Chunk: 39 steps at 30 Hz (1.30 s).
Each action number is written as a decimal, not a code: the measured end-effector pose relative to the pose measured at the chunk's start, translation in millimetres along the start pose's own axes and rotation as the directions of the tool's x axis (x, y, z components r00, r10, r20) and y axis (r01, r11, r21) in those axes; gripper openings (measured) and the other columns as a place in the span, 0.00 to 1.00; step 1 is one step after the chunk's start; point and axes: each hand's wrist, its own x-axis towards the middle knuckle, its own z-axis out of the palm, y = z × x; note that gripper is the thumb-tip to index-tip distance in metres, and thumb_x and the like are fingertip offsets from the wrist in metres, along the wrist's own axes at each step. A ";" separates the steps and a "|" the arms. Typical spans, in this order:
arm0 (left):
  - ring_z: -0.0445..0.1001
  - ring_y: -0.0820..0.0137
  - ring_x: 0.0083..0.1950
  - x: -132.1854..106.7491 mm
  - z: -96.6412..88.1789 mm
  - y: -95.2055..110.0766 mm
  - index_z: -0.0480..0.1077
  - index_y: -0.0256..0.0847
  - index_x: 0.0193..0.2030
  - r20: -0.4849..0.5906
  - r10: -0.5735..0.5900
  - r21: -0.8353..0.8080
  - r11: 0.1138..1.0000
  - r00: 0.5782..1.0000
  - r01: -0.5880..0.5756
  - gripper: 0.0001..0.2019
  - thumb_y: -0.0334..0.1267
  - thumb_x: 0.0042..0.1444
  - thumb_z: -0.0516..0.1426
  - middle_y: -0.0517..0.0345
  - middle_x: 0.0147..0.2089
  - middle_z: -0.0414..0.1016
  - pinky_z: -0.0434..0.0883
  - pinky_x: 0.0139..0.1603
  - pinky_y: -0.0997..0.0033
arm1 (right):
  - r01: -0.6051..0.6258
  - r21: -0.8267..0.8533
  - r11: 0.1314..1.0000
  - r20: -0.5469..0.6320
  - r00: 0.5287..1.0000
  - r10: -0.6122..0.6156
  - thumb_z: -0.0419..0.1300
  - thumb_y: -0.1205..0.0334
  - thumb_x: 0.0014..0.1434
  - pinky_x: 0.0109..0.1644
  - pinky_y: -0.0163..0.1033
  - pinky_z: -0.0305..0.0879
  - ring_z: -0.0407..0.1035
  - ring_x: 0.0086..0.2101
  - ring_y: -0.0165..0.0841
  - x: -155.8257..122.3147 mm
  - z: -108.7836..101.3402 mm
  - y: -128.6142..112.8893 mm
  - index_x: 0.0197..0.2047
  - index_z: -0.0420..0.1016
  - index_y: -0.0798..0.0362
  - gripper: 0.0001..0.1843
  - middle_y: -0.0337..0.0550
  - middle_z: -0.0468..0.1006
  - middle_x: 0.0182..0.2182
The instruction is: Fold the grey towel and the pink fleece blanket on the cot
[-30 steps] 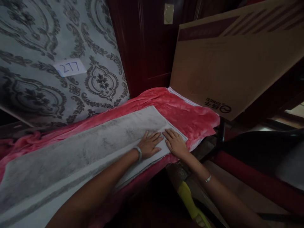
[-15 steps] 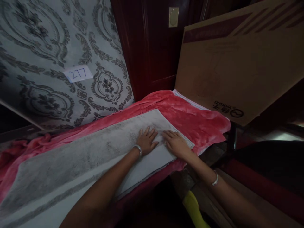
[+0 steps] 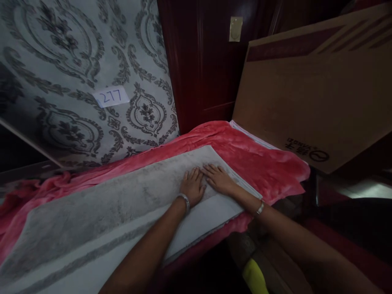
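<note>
Left hand point(image 3: 192, 187): fingers spread flat, pressing the grey folded cloth point(image 3: 116, 212).
Right hand point(image 3: 219, 179): fingers flat, touching left fingertips, smoothing.
Cloth: under both palms, atop pink blanket point(image 3: 260, 163).
Beyond fingers: cardboard box point(image 3: 315, 94).

- Left hand point(image 3: 192, 186) and right hand point(image 3: 219, 179) flat, side by side, on grey cloth point(image 3: 107, 212).
- Cloth lies on red blanket point(image 3: 260, 163).
- Far left: patterned panel point(image 3: 76, 53) with label "277" point(image 3: 110, 96).
- Far right: cardboard box point(image 3: 315, 94) leaning.
</note>
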 end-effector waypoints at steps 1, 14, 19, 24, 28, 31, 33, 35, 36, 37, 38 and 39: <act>0.44 0.55 0.80 0.2 0.6 0.1 0.53 0.31 0.75 -0.008 -0.031 0.003 1.000 0.999 0.031 0.33 0.46 0.68 0.47 0.41 0.79 0.46 0.44 0.78 0.44 | -0.011 -0.006 1.000 0.008 1.000 0.011 0.45 0.57 0.73 0.73 0.59 0.46 0.43 0.72 0.43 8.1 0.6 5.3 0.76 0.53 0.45 0.30 0.44 0.50 0.74; 0.50 0.44 0.77 -8.3 -18.7 -34.6 0.62 0.45 0.72 -0.066 -0.349 0.002 0.937 0.935 0.350 0.30 0.53 0.67 0.48 0.43 0.76 0.55 0.46 0.72 0.28 | 0.058 -0.041 0.997 0.021 0.998 -0.058 0.44 0.51 0.74 0.71 0.62 0.47 0.46 0.72 0.45 60.9 -0.7 -11.2 0.75 0.57 0.44 0.29 0.48 0.53 0.73; 0.44 0.43 0.79 -15.4 -20.5 -69.3 0.55 0.45 0.76 0.002 -0.484 -0.002 0.875 0.875 0.484 0.36 0.60 0.67 0.44 0.42 0.79 0.47 0.45 0.72 0.27 | 0.080 -0.028 0.996 0.081 0.994 -0.078 0.44 0.48 0.74 0.73 0.59 0.43 0.43 0.72 0.44 100.9 3.5 -11.4 0.76 0.54 0.43 0.30 0.44 0.49 0.75; 0.42 0.46 0.79 -7.6 -12.8 -89.7 0.52 0.48 0.77 0.031 -0.425 -0.002 0.905 0.905 0.425 0.37 0.64 0.66 0.41 0.47 0.80 0.44 0.44 0.73 0.29 | -0.183 -0.030 0.983 0.033 0.982 0.184 0.43 0.46 0.74 0.73 0.60 0.43 0.44 0.72 0.46 127.7 7.4 30.8 0.76 0.54 0.46 0.32 0.47 0.51 0.74; 0.42 0.52 0.80 -8.5 -15.3 -110.4 0.52 0.51 0.76 0.062 -0.321 -0.007 0.947 0.945 0.322 0.33 0.59 0.68 0.43 0.53 0.80 0.44 0.42 0.74 0.32 | -0.174 0.006 0.985 -0.035 0.984 0.174 0.43 0.45 0.73 0.71 0.62 0.46 0.46 0.72 0.46 128.5 23.6 42.9 0.75 0.57 0.43 0.32 0.46 0.53 0.74; 0.45 0.57 0.80 -33.0 -22.6 -138.5 0.53 0.53 0.76 0.072 -0.230 -0.001 0.973 0.971 0.231 0.30 0.55 0.70 0.44 0.55 0.79 0.48 0.41 0.76 0.37 | -0.181 -0.002 0.983 -0.016 0.983 0.181 0.43 0.44 0.72 0.72 0.62 0.45 0.45 0.72 0.47 127.9 29.5 44.5 0.75 0.57 0.44 0.33 0.46 0.53 0.74; 0.44 0.58 0.80 -64.2 -28.4 -163.3 0.52 0.54 0.76 0.087 -0.267 0.016 0.964 0.960 0.267 0.29 0.53 0.70 0.44 0.56 0.79 0.47 0.41 0.76 0.38 | -0.194 -0.008 0.981 0.012 0.981 0.194 0.42 0.45 0.72 0.72 0.61 0.43 0.44 0.72 0.46 128.5 28.7 43.9 0.75 0.56 0.45 0.33 0.45 0.51 0.74; 0.42 0.58 0.80 -103.9 -34.4 -191.4 0.49 0.54 0.77 0.106 -0.371 0.048 0.929 0.923 0.368 0.30 0.53 0.70 0.43 0.56 0.80 0.45 0.40 0.76 0.37 | -0.198 -0.012 0.980 0.037 0.979 0.198 0.41 0.45 0.71 0.72 0.61 0.42 0.43 0.72 0.46 128.7 27.2 43.4 0.76 0.54 0.46 0.34 0.46 0.50 0.75; 0.41 0.59 0.80 -125.1 -37.8 -206.1 0.48 0.53 0.77 0.115 -0.430 0.070 0.903 0.895 0.425 0.30 0.52 0.71 0.42 0.55 0.80 0.43 0.40 0.76 0.37 | -0.196 -0.012 0.981 0.044 0.980 0.196 0.41 0.44 0.71 0.72 0.61 0.42 0.43 0.72 0.46 128.6 27.3 43.9 0.76 0.54 0.46 0.35 0.46 0.50 0.75; 0.41 0.59 0.80 -146.5 -41.4 -220.6 0.47 0.52 0.77 0.117 -0.492 0.096 0.870 0.863 0.483 0.30 0.52 0.71 0.41 0.55 0.80 0.42 0.39 0.76 0.38 | -0.191 -0.011 0.981 0.046 0.980 0.192 0.40 0.44 0.71 0.72 0.60 0.43 0.43 0.72 0.46 128.4 28.6 45.5 0.76 0.54 0.46 0.35 0.47 0.50 0.75; 0.40 0.59 0.80 -167.4 -45.4 -234.6 0.47 0.51 0.78 0.115 -0.550 0.122 0.834 0.827 0.537 0.30 0.51 0.71 0.41 0.54 0.80 0.41 0.39 0.76 0.38 | -0.184 -0.007 0.983 0.040 0.982 0.184 0.40 0.44 0.70 0.72 0.60 0.43 0.44 0.72 0.46 128.3 31.6 48.4 0.76 0.54 0.47 0.36 0.48 0.50 0.75; 0.40 0.59 0.80 -187.4 -49.7 -247.9 0.46 0.51 0.78 0.110 -0.604 0.142 0.796 0.789 0.589 0.30 0.51 0.71 0.41 0.54 0.81 0.41 0.39 0.76 0.38 | -0.177 0.000 0.984 0.029 0.984 0.177 0.40 0.44 0.70 0.71 0.60 0.44 0.44 0.72 0.46 128.7 36.2 52.6 0.76 0.54 0.47 0.36 0.49 0.50 0.75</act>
